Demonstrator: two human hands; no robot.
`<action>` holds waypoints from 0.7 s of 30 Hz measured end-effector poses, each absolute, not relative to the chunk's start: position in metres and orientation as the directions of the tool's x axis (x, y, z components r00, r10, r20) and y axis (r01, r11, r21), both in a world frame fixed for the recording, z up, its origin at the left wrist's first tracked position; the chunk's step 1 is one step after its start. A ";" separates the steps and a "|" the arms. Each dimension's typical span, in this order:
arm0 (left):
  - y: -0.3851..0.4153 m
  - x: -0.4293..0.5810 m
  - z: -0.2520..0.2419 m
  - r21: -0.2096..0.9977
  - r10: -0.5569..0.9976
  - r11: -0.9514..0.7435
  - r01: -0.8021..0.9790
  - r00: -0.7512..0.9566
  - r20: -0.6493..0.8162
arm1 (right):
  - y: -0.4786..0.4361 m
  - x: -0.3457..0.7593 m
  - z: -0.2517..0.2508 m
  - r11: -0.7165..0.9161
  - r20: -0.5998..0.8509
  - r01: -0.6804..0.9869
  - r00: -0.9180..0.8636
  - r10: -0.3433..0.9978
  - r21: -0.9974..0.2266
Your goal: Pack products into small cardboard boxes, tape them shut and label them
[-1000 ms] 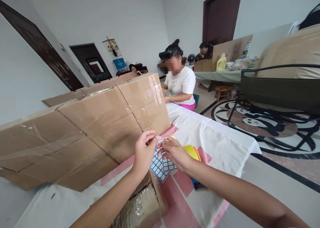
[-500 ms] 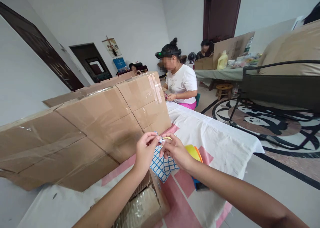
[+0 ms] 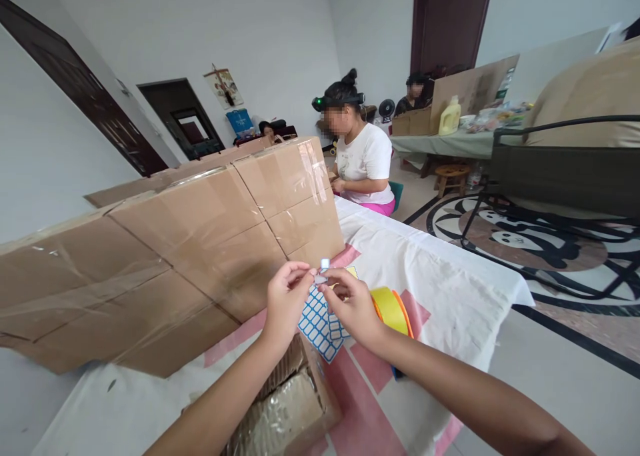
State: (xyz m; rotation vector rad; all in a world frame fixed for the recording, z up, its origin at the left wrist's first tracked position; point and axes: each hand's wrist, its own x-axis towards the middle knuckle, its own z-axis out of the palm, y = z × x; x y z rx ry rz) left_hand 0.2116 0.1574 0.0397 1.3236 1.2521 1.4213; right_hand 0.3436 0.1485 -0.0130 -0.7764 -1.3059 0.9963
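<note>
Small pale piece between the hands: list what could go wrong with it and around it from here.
The small pale piece might slip, since the left hand and right hand pinch it between the tips of their fingers. The blue-bordered sheets below could get brushed aside. The right hand might also knock the yellow roll beside it.

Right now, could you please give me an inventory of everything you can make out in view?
small piece: one, pale, centre
label sheets: at least two, white with blue grids, centre
roll: one, yellow and orange, right of the label sheets
cardboard wall: one, brown, left
cardboard box: one, brown, bottom centre
cloth: at least one, white and pink, underneath
co-workers: at least three, one white-shirted, background
jug: one, pale yellow, far table
stool: one, brown, background right
chair: one, dark, right
fan: one, dark, background
bag: one, blue, background
left hand: one, pinching the small piece
right hand: one, at the small piece, grip unclear
</note>
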 end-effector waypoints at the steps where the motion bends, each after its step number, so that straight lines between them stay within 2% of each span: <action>1: 0.155 0.212 0.042 0.983 0.976 -0.174 0.065 -0.124 0.181 | 0.148 0.344 -0.014 0.435 0.437 -0.084 -0.012 0.899 -0.897; 7: 0.144 0.214 0.049 0.995 0.989 -0.099 0.031 -0.109 0.102 | 0.146 0.349 -0.023 0.689 0.701 0.177 0.009 0.713 -0.703; 12: 0.137 0.213 0.051 0.998 0.993 -0.061 -0.002 -0.102 0.060 | 0.149 0.355 -0.030 0.822 0.839 0.276 -0.084 0.537 -0.499; 16: 0.130 0.213 0.054 0.999 0.995 -0.042 -0.016 -0.088 0.040 | 0.151 0.356 -0.025 0.908 0.943 0.292 -0.051 0.329 -0.301; 18: 0.127 0.213 0.054 0.999 0.995 -0.049 -0.007 -0.090 0.048 | 0.150 0.355 -0.020 0.919 0.955 0.286 -0.039 0.293 -0.270; 21: 0.122 0.210 0.055 0.984 0.982 -0.145 0.100 -0.105 0.155 | 0.145 0.353 -0.014 0.913 0.942 0.266 -0.049 0.333 -0.309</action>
